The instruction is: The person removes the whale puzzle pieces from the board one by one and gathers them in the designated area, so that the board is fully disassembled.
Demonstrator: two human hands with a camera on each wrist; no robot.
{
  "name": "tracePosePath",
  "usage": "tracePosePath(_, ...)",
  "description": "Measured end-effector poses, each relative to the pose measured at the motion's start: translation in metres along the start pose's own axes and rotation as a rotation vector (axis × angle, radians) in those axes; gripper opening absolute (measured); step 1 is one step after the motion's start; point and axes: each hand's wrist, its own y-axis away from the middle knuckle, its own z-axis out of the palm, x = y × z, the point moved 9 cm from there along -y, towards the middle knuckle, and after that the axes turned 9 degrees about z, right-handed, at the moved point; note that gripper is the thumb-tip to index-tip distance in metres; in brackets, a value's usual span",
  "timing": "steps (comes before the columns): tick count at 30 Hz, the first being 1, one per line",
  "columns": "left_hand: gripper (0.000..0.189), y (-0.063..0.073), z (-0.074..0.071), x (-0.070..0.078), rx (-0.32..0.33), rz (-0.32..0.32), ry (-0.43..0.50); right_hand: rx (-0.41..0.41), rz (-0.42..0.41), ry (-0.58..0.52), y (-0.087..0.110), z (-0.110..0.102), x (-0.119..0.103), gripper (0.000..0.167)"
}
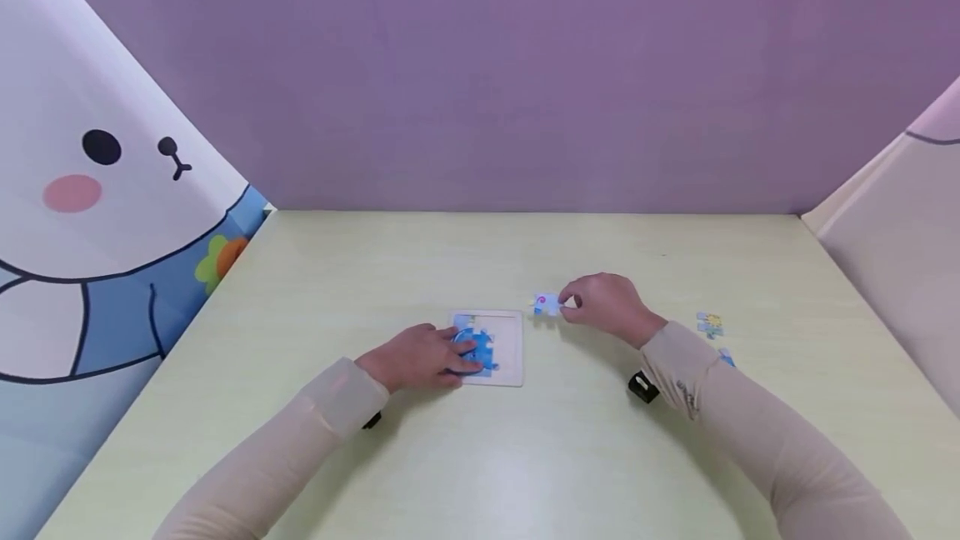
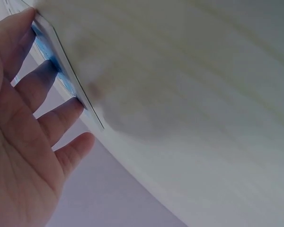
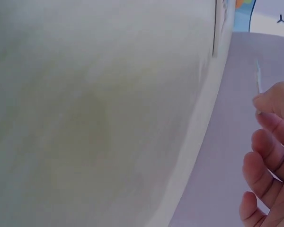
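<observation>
My left hand (image 1: 420, 357) lies with spread fingers on the blue puzzle pieces (image 1: 482, 348) joined in the left part of a square puzzle tray (image 1: 512, 369). Its fingertips press on the pieces, and the left wrist view shows the tray edge-on (image 2: 68, 71) under them. To the right of the tray's upper corner, my right hand (image 1: 607, 304) pinches a pale jigsaw piece (image 1: 546, 304) with a pink curl between thumb and index finger. In the right wrist view that jigsaw piece (image 3: 259, 78) shows edge-on, raised off the table.
Two loose spots of puzzle pieces lie at the right: a yellow and blue piece (image 1: 709, 323) and a blue piece (image 1: 726, 356) partly behind the right sleeve. The pale table (image 1: 570, 473) meets a purple backdrop (image 1: 525, 82). Printed cloth (image 1: 112, 232) stands along the left side.
</observation>
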Motion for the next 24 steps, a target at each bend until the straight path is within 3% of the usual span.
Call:
tracePosePath(9,0.038,0.003,-0.002,0.0,0.045,0.01,0.025,0.011,0.041,-0.004,0.018,-0.008,0.024,0.014)
tracePosePath(17,0.037,0.0,0.001,-0.001,0.001,-0.022,0.021,-0.036,0.023,-0.079,0.034,-0.005,0.047,0.013)
tracePosePath(24,0.038,0.0,0.001,-0.001,0.005,-0.019,0.007,-0.068,0.004,-0.045,0.045,-0.014,0.063,0.013)
